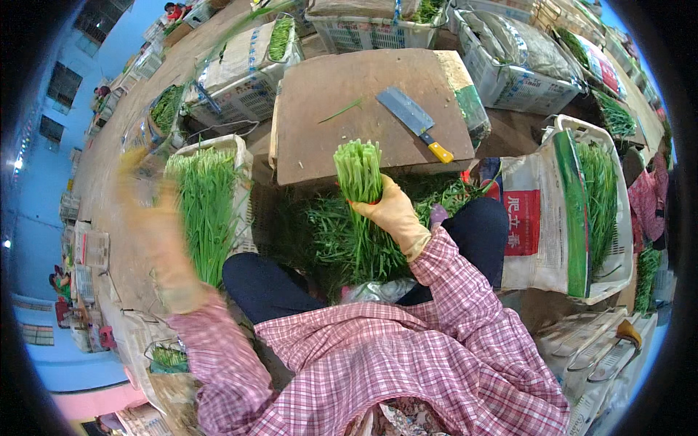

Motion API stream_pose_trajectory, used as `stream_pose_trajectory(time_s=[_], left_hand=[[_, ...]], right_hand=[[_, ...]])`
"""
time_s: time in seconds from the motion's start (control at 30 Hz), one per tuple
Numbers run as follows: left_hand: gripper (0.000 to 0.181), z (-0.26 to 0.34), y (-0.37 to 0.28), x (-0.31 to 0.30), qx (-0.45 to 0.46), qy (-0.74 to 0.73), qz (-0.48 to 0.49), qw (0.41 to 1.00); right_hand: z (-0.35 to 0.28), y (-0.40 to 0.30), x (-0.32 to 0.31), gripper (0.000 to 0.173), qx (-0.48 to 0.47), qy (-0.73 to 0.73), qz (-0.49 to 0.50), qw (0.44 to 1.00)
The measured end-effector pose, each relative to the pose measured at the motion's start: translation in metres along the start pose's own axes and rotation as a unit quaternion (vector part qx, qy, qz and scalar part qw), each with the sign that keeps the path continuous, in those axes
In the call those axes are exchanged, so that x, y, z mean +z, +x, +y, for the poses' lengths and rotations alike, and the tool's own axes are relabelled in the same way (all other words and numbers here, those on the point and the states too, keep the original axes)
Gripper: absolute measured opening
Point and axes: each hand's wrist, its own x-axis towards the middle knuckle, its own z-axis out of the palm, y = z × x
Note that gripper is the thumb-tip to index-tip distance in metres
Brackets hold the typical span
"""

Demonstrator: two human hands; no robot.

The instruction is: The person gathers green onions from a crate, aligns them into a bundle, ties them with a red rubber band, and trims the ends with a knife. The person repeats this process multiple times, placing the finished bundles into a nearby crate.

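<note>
My right hand [395,215], in a pale rubber glove, grips a bunch of Chinese chives [358,169] with the pale stem ends up and the leaves hanging down. A red-orange band shows on the bunch near my thumb. My left hand [174,240], also gloved, is strongly blurred beside a white crate [244,169] of loose chives [204,201]; whether it holds anything cannot be told. Past the bunch, a cleaver [406,109] with a yellow handle lies on a brown board [338,82]. One loose green leaf [341,109] rests there too.
Cut leaves [332,234] pile up between my knees under the board's near edge. Right of me is a white crate [605,272] of chives, partly draped with a printed sack [523,218]. Covered crates [234,92] stand behind the board. A green streak [240,27] blurs across the upper left.
</note>
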Motion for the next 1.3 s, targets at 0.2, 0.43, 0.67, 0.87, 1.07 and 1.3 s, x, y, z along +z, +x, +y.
stream_pose_trajectory(time_s=[0.2, 0.43, 0.67, 0.87, 1.07, 1.3], left_hand=[[0.067, 0.110, -0.110, 0.120, 0.127, -0.073, -0.201, 0.969], [0.017, 0.068, -0.076, 0.164, 0.029, -0.218, -0.057, 0.974], [0.052, 0.036, -0.091, 0.153, -0.041, -0.374, -0.274, 0.885], [0.094, 0.029, -0.144, 0.161, 0.089, -0.236, -0.342, 0.905], [0.052, 0.114, -0.077, 0.197, 0.114, -0.408, -0.369, 0.827], [0.048, 0.189, -0.092, 0.209, 0.161, -0.311, -0.452, 0.820]], right_hand=[[-0.001, -0.006, 0.027, 0.071, -0.046, -0.123, 0.068, 0.989], [-0.009, -0.009, 0.020, 0.066, -0.023, -0.114, 0.031, 0.993], [-0.037, -0.034, -0.050, 0.067, -0.085, 0.287, 0.049, 0.953], [-0.086, -0.037, -0.090, 0.093, -0.277, 0.390, 0.123, 0.870], [-0.072, -0.186, -0.234, 0.084, -0.233, 0.395, 0.372, 0.807], [-0.126, -0.493, -0.346, 0.067, 0.036, -0.111, 0.623, 0.774]])
